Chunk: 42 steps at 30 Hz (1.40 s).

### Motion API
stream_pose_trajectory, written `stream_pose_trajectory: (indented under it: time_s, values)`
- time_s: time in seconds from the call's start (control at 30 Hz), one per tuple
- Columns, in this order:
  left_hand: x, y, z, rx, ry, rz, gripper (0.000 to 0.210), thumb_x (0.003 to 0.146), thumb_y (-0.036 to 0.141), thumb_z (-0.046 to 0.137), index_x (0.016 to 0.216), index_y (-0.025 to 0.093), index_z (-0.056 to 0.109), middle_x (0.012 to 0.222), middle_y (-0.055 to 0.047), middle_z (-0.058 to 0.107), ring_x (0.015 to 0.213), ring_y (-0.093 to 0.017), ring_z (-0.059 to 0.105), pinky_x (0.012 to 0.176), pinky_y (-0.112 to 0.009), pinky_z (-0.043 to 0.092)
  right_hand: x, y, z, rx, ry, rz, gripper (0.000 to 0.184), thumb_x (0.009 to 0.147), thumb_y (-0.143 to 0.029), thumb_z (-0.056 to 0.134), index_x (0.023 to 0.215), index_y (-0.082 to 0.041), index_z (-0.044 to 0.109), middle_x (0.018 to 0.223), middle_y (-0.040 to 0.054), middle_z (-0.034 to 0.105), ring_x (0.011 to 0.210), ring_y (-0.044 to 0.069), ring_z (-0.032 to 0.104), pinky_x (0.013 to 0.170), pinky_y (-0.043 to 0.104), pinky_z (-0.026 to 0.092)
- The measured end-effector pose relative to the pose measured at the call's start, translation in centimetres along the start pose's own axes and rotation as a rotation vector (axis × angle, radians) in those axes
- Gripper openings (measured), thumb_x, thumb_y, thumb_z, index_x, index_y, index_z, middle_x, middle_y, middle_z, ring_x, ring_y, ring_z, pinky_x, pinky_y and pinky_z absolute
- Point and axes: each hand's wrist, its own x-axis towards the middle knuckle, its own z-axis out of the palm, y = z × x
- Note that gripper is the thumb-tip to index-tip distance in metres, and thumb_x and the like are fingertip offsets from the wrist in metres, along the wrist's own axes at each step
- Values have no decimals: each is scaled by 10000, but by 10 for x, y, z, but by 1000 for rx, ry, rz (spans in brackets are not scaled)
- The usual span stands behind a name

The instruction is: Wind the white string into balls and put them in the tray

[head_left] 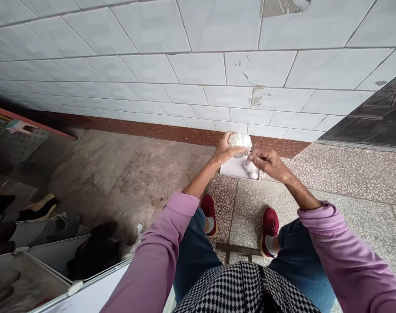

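Note:
My left hand [224,150] is wrapped round a large white ball of yarn [240,141], with the thumb across its near side. Just to the right and slightly lower, my right hand [270,164] is closed, its thumb and fingers pinched together close to the ball. Whatever the right fingers hold is too fine to make out. Beneath both hands a shallow white box lid [231,168] lies on the floor. Small white balls of yarn [253,174] sit at its right end, partly hidden by the right hand.
A tiled wall [198,69] with a brown skirting [145,131] rises in front. Red shoes [209,215] stand on the speckled floor beside a low bar [240,249]. At lower left is a rack [54,265] holding shoes. A dark door [377,115] is at right.

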Motion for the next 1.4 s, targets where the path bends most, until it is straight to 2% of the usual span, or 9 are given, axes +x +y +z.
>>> stream_pose_trajectory:
  time_s: [0.17,0.27,0.37,0.53,0.77,0.93,1.1,1.27,1.4]
  values:
    - [-13,2,-2,97,-251,-58,777,608,482,959,1291,208,706,1190,-116,747,1136,-306,686,1024,-461,563,4,1,-25,-42,191,-21,600,984,-654,786,655,-246,494,627,-47,396,609,127,336,588,326,303]
    - [-19,7,0,66,-424,-114,702,659,505,939,1252,180,750,1099,-111,758,1079,-303,709,967,-436,584,5,3,-25,-77,189,-18,607,988,-654,774,651,-245,478,646,-38,396,626,131,334,606,336,302]
    - [-22,11,2,62,-529,-126,684,655,525,953,1212,169,780,1160,-139,790,1117,-327,723,958,-432,590,6,3,-19,-106,164,-22,639,986,-712,756,649,-243,480,639,-39,399,615,128,340,604,337,298]
    - [-25,12,0,-1,-570,-112,712,673,526,954,1265,172,775,1218,-148,801,1152,-341,739,985,-460,602,9,0,-16,-25,163,-11,638,949,-758,804,677,-243,546,641,-38,437,618,129,360,583,324,303]
    - [-33,14,1,-317,-604,-130,788,623,478,961,1330,190,765,1206,-142,803,1225,-374,752,1014,-471,617,15,14,-23,152,227,53,634,872,-745,890,671,-248,552,603,-44,475,559,113,381,530,295,319]
    - [-26,22,-2,-505,-508,-73,903,611,554,988,1405,220,721,1304,-169,798,1390,-429,698,1114,-528,602,17,34,-14,123,234,101,597,890,-743,837,679,-239,597,557,-40,516,511,105,417,499,281,325]
    - [-7,21,-16,-634,-136,33,825,657,589,959,1350,231,690,1278,-131,781,1431,-411,667,1160,-557,571,16,30,8,50,57,79,566,972,-707,770,709,-222,646,610,-8,600,540,115,482,548,296,395]
    - [7,3,-27,-389,118,13,858,505,480,1016,1225,222,628,1185,-78,747,1218,-323,719,1051,-440,583,9,3,24,67,-108,59,516,1013,-675,746,810,-201,748,663,0,653,572,120,531,547,281,397]
    - [6,-5,-26,-46,119,29,922,428,406,1017,1236,201,623,1191,-100,737,1203,-343,692,1058,-460,562,8,-17,16,128,-78,10,509,989,-684,803,824,-204,770,634,-23,612,554,107,490,515,272,360]
